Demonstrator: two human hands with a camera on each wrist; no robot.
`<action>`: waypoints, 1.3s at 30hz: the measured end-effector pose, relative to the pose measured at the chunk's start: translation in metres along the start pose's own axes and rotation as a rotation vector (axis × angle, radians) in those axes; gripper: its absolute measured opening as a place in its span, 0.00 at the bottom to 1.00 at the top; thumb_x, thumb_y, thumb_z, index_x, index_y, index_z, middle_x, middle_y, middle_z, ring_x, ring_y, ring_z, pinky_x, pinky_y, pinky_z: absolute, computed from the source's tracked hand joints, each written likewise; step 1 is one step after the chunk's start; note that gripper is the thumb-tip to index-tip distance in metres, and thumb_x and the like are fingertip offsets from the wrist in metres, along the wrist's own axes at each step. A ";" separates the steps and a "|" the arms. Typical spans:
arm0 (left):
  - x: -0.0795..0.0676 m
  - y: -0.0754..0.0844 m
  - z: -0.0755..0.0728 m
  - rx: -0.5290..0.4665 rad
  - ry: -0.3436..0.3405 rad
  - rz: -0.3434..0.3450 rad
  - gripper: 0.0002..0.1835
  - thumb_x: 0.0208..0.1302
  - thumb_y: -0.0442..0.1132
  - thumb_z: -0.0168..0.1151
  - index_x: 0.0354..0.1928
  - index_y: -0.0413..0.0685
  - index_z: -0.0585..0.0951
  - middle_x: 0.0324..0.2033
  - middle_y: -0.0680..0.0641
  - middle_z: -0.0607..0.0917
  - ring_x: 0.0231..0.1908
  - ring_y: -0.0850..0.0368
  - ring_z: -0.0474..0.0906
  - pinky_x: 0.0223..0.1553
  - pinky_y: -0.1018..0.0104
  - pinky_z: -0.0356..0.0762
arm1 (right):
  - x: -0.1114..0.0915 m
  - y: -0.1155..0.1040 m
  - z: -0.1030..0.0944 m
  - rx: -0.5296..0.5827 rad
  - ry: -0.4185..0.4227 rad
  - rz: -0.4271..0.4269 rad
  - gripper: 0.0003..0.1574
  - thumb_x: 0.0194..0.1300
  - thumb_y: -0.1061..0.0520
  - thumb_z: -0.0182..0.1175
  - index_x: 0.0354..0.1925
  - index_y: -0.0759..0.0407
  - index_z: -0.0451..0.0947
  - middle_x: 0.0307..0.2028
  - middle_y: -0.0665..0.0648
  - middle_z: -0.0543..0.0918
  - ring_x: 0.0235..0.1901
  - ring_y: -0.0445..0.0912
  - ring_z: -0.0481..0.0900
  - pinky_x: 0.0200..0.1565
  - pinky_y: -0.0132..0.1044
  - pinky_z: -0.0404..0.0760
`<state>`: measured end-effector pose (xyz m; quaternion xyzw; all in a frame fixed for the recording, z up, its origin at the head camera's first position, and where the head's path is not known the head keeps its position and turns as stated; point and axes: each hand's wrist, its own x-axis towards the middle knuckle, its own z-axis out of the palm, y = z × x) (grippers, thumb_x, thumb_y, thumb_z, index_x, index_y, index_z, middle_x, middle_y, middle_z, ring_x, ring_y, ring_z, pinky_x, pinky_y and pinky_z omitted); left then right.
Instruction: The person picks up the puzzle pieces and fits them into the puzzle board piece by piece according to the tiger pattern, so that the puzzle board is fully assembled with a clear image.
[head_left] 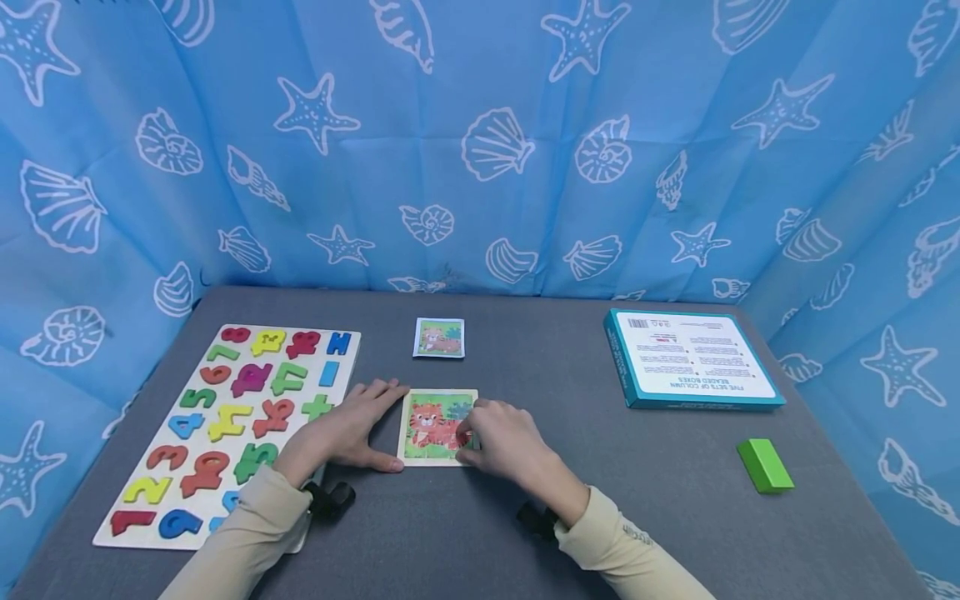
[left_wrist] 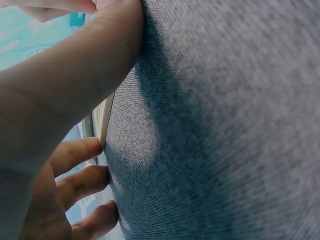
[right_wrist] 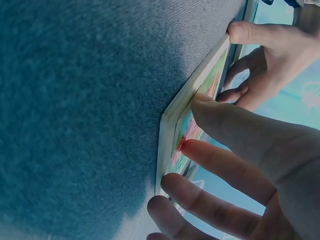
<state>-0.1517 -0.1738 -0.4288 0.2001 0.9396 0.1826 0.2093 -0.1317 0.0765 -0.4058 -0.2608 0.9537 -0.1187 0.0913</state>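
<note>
A square wooden puzzle tray [head_left: 440,461] lies flat on the table, holding a picture puzzle of an orange tiger [head_left: 427,427] on green. My left hand [head_left: 348,429] spreads along the tray's left side, thumb at the near left corner and fingertips by the far left one. Over the right part of the picture, my right hand [head_left: 506,437] has its index fingertip on the puzzle surface. In the right wrist view its thumb [right_wrist: 215,107] touches the near rim and the middle finger [right_wrist: 195,195] meets the side rim. A small picture card [head_left: 439,338] lies beyond the tray.
At the left, a white board [head_left: 252,335] carries several coloured number pieces, with my left forearm over its near right part. A teal and white box [head_left: 697,358] sits at the back right. Nearer the right edge lies a green block [head_left: 765,465]. A blue curtain [head_left: 495,208] hangs behind the table.
</note>
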 end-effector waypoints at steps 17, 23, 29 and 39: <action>0.001 0.003 0.000 0.004 0.005 0.003 0.60 0.51 0.65 0.77 0.80 0.49 0.58 0.78 0.35 0.60 0.75 0.33 0.58 0.69 0.31 0.64 | 0.007 0.004 -0.003 0.173 -0.094 0.127 0.13 0.56 0.53 0.78 0.40 0.55 0.91 0.46 0.56 0.88 0.35 0.42 0.74 0.32 0.41 0.77; 0.000 0.003 0.001 -0.005 -0.001 0.006 0.59 0.51 0.65 0.77 0.80 0.49 0.58 0.78 0.35 0.60 0.75 0.33 0.58 0.69 0.31 0.64 | 0.007 0.005 -0.005 0.217 -0.114 0.106 0.13 0.57 0.54 0.77 0.40 0.58 0.91 0.45 0.57 0.88 0.32 0.42 0.71 0.30 0.37 0.72; 0.000 0.003 0.000 -0.006 -0.001 0.011 0.59 0.51 0.65 0.77 0.79 0.49 0.58 0.78 0.35 0.61 0.74 0.33 0.59 0.69 0.31 0.65 | 0.007 0.007 -0.002 0.277 -0.076 0.127 0.14 0.57 0.51 0.78 0.39 0.57 0.91 0.41 0.55 0.88 0.29 0.42 0.71 0.27 0.33 0.67; -0.001 0.002 -0.003 -0.040 -0.017 0.011 0.58 0.54 0.64 0.75 0.80 0.50 0.57 0.80 0.36 0.57 0.77 0.31 0.53 0.71 0.29 0.61 | 0.003 0.008 0.003 0.281 -0.019 0.120 0.14 0.55 0.51 0.79 0.39 0.56 0.91 0.38 0.55 0.85 0.29 0.42 0.70 0.27 0.32 0.67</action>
